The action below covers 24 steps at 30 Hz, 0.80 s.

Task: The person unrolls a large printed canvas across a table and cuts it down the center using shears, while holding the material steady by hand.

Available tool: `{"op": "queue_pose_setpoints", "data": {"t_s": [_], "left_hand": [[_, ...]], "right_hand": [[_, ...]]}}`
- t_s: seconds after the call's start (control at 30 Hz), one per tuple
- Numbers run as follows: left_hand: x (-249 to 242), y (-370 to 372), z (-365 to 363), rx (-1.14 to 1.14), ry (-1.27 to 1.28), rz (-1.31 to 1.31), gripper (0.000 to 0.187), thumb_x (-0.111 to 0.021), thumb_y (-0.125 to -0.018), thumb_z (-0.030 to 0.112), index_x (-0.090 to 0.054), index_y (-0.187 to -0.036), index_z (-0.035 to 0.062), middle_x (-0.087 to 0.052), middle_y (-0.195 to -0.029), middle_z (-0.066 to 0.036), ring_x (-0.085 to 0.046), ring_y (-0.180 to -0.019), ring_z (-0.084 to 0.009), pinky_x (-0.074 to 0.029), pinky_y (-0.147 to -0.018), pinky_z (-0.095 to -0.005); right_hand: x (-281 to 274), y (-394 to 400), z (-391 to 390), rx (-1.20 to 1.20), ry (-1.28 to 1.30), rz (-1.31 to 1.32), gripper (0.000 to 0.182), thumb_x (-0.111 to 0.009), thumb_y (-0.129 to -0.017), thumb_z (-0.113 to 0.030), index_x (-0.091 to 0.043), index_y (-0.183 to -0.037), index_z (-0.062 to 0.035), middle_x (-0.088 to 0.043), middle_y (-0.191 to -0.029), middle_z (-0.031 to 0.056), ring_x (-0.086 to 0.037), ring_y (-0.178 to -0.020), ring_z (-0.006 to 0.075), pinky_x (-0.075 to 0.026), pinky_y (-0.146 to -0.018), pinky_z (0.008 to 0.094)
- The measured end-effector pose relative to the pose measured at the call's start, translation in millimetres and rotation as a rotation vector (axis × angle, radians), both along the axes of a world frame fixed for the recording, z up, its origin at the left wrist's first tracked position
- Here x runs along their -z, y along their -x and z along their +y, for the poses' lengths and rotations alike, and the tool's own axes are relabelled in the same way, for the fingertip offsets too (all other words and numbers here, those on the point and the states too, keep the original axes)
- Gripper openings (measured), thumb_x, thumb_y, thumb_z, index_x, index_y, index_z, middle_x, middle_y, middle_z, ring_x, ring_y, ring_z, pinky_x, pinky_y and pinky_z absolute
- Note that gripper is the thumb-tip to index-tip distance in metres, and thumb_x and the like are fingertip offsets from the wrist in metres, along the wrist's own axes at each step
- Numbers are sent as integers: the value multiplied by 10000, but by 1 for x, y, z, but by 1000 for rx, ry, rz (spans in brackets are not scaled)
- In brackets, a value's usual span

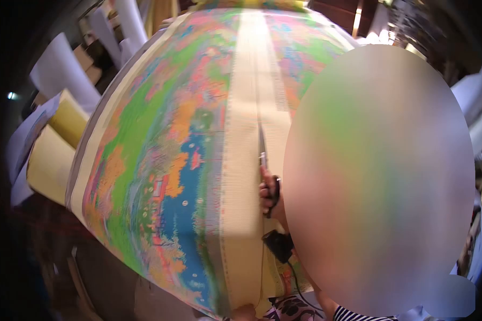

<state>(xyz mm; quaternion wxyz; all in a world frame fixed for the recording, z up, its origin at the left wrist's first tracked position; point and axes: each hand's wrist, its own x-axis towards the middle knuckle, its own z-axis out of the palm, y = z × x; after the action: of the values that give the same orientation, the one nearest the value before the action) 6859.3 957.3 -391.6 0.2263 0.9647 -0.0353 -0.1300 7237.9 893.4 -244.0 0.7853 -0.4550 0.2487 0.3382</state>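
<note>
My right hand (pixel 268 197) is wrapped round the black handles of a pair of scissors (pixel 262 155). The blades point away from me along a line running down the pale strip of a large printed sheet (pixel 128 117). A black device (pixel 278 245) with a cable sits at my right wrist. At the bottom edge, part of what looks like my left hand (pixel 245 312) shows by the near end of the pale strip (pixel 243 214); its fingers cannot be made out. The sheet carries colourful patterns in green, blue, orange and pink on both sides of the strip.
A large blurred oval (pixel 380 176) hides much of the right side. Rolled sheets (pixel 64 69) stand at the left, beside a yellowish roll (pixel 53 166). Patterned cloth (pixel 292 309) and a striped sleeve (pixel 353 314) show at the bottom. Cluttered material (pixel 423 27) fills the far right.
</note>
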Motion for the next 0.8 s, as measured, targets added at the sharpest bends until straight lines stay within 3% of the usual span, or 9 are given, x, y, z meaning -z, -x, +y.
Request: {"op": "queue_pose_setpoints", "data": {"t_s": [0.1,0.13,0.17,0.2,0.23,0.3,0.4,0.7,0.8], "left_hand": [[-18,-60,2,365,120,958,365,-472,-695,376,-592,-826,58,-559,-727,-191,-551,-702,-291,-420,-631,-358],[-37,-81,8,383,522,579,205,-553,-629,247,-568,-633,42,-531,-570,-123,-518,-537,-265,-404,-467,-330],[-32,-82,-27,224,530,703,184,-583,-581,231,-553,-571,50,-500,-530,-113,-491,-490,-238,-398,-462,-322],[-65,-112,-15,556,759,-198,185,-539,-570,242,-542,-629,67,-537,-700,-110,-514,-638,-252,-410,-528,-366],[40,-74,-88,408,704,93,169,-554,-521,210,-544,-608,67,-521,-640,-111,-499,-599,-260,-408,-516,-369],[-54,-168,-83,496,649,75,167,-612,-468,196,-536,-538,66,-501,-559,-107,-490,-565,-281,-397,-476,-370],[-103,-188,-78,314,784,-322,143,-587,-485,198,-546,-529,68,-508,-559,-98,-502,-567,-275,-408,-498,-367],[-136,-300,-145,176,259,-355,146,-501,-542,186,-581,-602,80,-536,-593,-87,-524,-584,-234,-410,-528,-374],[-219,-264,-66,232,57,-448,179,-464,-602,147,-554,-697,25,-540,-699,-120,-517,-624,-225,-427,-549,-337]], "right_hand": [[10,-10,-14,-111,-207,43,254,-370,-744,-422,-365,-598,-214,-265,-446,-92,-208,-332,79,-177,-315,235],[30,-20,-24,-172,-376,99,296,-433,-723,-418,-378,-586,-162,-292,-431,-76,-243,-326,94,-191,-315,235],[36,-19,-33,-135,-517,233,317,-407,-731,-423,-373,-560,-159,-293,-426,-70,-232,-319,105,-169,-309,241],[19,-22,-31,-120,-368,188,317,-406,-732,-407,-371,-552,-150,-314,-447,-59,-224,-318,100,-149,-310,239],[22,-32,-36,-237,-457,247,299,-406,-736,-395,-428,-618,-122,-303,-454,-47,-229,-324,93,-173,-301,236],[-11,-26,-23,-117,-286,113,324,-423,-746,-438,-479,-819,-127,-216,-403,-56,-200,-296,74,-215,-277,218],[-6,-53,-37,-492,-483,-62,439,-392,-757,-486,-444,-707,-53,-227,-400,-55,-220,-289,61,-194,-279,206],[-112,-57,-19,-388,-238,-86,386,-492,-724,-440,-377,-631,-84,-235,-430,-46,-219,-317,49,-190,-285,174],[-122,-61,-23,-366,-241,-62,391,-463,-740,-446,-375,-630,-81,-251,-445,-39,-215,-322,51,-193,-295,178]]}}
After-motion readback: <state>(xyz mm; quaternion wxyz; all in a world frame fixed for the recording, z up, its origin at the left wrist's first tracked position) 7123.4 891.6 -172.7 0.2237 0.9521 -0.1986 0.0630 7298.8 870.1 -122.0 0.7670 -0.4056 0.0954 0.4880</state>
